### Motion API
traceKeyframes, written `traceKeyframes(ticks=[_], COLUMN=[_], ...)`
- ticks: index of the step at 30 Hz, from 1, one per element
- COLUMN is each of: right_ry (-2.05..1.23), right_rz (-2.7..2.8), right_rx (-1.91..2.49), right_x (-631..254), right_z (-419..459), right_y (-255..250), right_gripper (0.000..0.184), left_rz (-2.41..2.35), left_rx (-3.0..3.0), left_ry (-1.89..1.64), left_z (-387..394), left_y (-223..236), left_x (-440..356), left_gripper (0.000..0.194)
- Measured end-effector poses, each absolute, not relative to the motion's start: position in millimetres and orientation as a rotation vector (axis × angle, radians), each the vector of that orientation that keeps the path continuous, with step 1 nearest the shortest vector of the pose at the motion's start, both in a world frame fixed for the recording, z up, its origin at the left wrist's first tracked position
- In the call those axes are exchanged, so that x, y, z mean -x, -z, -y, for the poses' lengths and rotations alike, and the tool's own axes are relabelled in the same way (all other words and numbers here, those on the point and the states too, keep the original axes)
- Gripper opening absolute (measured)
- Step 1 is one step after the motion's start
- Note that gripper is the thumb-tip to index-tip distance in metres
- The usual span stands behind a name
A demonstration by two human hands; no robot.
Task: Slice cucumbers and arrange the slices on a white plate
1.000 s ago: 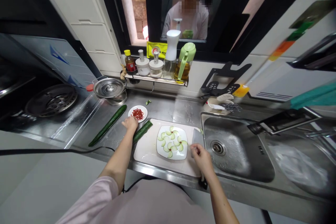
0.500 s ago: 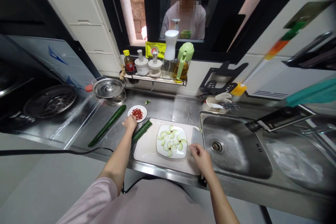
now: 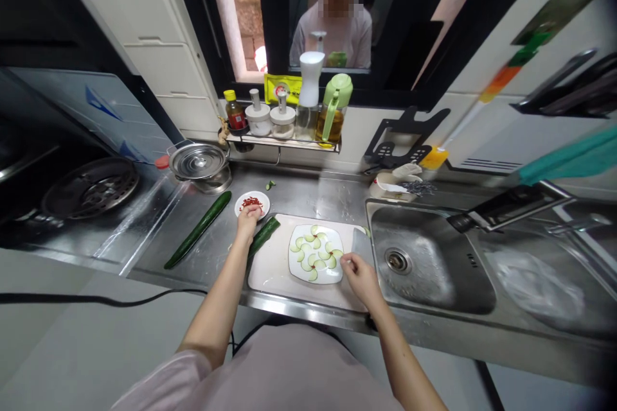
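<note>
My left hand [image 3: 247, 221] reaches over the near rim of a small white dish [image 3: 267, 203], its fingertips drawn together at the small red pieces [image 3: 250, 201] inside. Whatever sits between those fingers is hidden. At the right edge of a squarish white plate [image 3: 328, 277], my right hand [image 3: 362, 279] has thumb and finger pinched; I cannot make out anything in them. Thin cucumber slices [image 3: 313, 264] lie on the plate in pinwheels, with red dots at their centres. Under the plate is a pale cutting board [image 3: 270, 279]. A cut cucumber [image 3: 263, 237] rests on its left side, partly behind my left forearm.
A knife blade [image 3: 360, 243] lies along the board's right side, beside the sink [image 3: 434, 257]. Left of the dish are a whole cucumber [image 3: 198, 231] and a lidded steel pot [image 3: 200, 160]. Seasoning jars [image 3: 283, 122] and an oil jug [image 3: 332, 115] stand on the rack behind.
My left hand has moved right and further over the dish, onto the red pieces. My right hand has shifted slightly left and up, closer to the plate's edge.
</note>
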State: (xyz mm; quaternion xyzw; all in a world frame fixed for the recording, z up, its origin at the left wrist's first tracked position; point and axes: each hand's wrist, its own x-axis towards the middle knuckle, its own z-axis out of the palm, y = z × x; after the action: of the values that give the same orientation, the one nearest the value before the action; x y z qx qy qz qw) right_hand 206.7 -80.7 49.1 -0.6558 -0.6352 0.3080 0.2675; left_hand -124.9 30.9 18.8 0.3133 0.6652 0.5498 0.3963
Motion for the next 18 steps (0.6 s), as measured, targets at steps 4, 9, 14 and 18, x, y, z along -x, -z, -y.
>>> traceKeyframes(ticks=[4,9,14,18], right_ry=[-0.864,-0.823,-0.747,-0.716], right_rz=[1.737,1.832,1.942,2.001], right_rx=[1.664,1.525,1.349,1.313], right_x=[-187.2,-157.7,-138.2,-133.9], right_z=[71.2,55.9,45.6,43.9], right_y=[-63.8,-94.6,-116.5,-120.5], right_gripper=[0.028,0.021,0.017,0.014], left_rz=[-1.474,-1.307,-1.262,-1.351], left_rx=[-0.818,-0.998,-1.261,-1.421], left_ry=[-1.387,-1.264,-1.178,-1.108], left_z=[-12.0,14.8,35.5,45.6], left_y=[-38.9,-68.3,-90.6,-101.3], left_x=[92.1,61.0,42.1,35.3], left_gripper=[0.037,0.033,0.027,0.023])
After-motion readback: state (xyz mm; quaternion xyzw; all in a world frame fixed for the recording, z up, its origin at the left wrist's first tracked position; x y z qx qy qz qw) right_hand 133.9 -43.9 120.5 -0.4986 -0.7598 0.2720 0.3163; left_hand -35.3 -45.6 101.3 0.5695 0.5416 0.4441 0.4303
